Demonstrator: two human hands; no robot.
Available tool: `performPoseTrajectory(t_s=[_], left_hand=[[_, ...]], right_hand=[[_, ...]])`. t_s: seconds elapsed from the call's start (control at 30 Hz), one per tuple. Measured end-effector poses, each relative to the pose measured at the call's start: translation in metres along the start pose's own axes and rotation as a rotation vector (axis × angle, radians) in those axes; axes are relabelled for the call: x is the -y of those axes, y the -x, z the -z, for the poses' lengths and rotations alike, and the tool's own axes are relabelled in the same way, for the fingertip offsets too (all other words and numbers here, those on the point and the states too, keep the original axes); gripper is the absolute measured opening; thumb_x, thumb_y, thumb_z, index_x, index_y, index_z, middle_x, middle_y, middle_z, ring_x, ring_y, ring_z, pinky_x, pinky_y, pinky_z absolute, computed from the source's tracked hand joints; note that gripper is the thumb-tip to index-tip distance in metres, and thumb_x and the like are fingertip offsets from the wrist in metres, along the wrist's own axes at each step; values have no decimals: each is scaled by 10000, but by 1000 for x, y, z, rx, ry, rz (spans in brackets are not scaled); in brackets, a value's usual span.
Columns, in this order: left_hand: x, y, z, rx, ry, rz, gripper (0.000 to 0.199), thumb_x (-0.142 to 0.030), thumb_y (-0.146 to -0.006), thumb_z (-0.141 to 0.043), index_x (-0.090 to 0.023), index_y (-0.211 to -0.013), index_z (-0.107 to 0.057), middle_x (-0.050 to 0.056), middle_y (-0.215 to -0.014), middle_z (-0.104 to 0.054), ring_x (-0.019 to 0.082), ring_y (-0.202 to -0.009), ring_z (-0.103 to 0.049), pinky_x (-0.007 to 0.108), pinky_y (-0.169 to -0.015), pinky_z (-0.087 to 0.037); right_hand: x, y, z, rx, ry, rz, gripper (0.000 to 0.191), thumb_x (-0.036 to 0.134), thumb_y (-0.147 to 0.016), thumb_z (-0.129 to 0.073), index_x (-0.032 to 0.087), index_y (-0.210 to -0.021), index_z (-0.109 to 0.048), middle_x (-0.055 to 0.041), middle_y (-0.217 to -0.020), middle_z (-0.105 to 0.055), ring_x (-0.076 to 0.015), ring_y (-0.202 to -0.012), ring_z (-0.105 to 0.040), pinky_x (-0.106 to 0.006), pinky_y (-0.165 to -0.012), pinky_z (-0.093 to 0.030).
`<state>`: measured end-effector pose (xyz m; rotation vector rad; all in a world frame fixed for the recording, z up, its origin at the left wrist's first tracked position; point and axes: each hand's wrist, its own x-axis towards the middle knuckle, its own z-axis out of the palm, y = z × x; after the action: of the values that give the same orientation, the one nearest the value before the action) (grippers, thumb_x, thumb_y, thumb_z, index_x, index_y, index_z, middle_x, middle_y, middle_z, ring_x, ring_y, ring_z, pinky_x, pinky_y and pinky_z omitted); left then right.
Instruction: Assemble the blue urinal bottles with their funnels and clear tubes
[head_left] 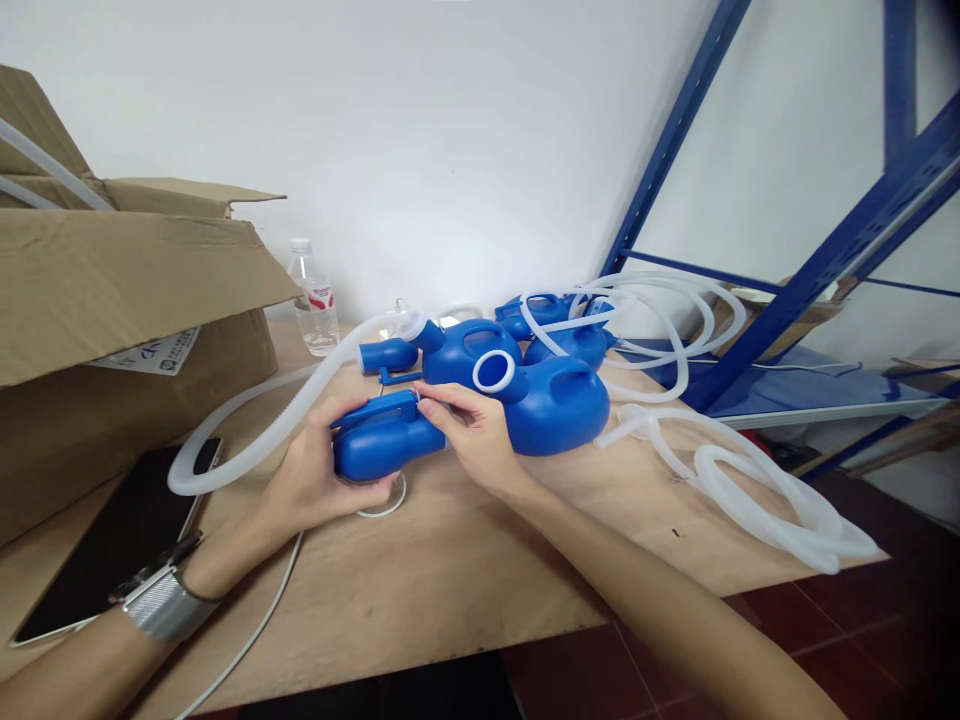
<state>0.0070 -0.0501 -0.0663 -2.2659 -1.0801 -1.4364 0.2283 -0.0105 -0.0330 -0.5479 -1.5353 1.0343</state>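
My left hand [319,470] wraps around a rounded blue plastic cap [379,450] with a bar-like arm along its top, held above the table. At the cap's right end my right hand [472,430] has thumb and forefinger pinched together on a small part I cannot make out. Just behind that hand lies a blue urinal bottle [566,410] with a white-rimmed open neck. Farther back, another blue urinal bottle [476,345] has a translucent hose [300,420] fitted to its neck. Beside it rests a second blue cap [390,355].
An open cardboard box [135,270] stands at the left, near a black tablet [127,530]. A water bottle [316,305] is by the wall. Coiled hose [772,490] lies at the table's right edge. A blue metal shelf [810,395] stands on the right. A white cable [262,620] crosses the front.
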Motion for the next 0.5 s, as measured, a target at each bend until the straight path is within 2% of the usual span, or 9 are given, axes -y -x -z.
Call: performPoseTrajectory(t_s=[0.23, 0.33, 0.5], left_hand=[[-1, -5, 0, 13, 9, -118, 881, -372, -810, -810, -237, -1549, -350, 113, -1126, -703, 275, -873, -780, 375, -660, -663], [-4, -6, -1, -5, 7, -144, 898, -345, -804, -819, -259, -1564, -349, 120, -1180, -705, 287, -947, -780, 384, -708, -668], [-5, 1, -2, -8, 13, -77, 916, -332, -775, -846, -300, -1558, -372, 123, -1280, -697, 301, -1026, -780, 391, -749, -670]], right_hand=[[-2, 1, 0, 30, -7, -12, 205, 364, -878, -809, 279, -1059, -852, -31, -1152, -832, -254, -1166, -758, -462, -1111, -570], [0, 1, -1, 38, 12, 41, 210, 366, -903, -790, 285, -1088, -845, -39, -1193, -821, -260, -1219, -739, -480, -1148, -545], [3, 1, 1, 137, 30, 86, 272, 470, -943, -745, 294, -1130, -835, -57, -1260, -795, -270, -1280, -702, -497, -1183, -509]])
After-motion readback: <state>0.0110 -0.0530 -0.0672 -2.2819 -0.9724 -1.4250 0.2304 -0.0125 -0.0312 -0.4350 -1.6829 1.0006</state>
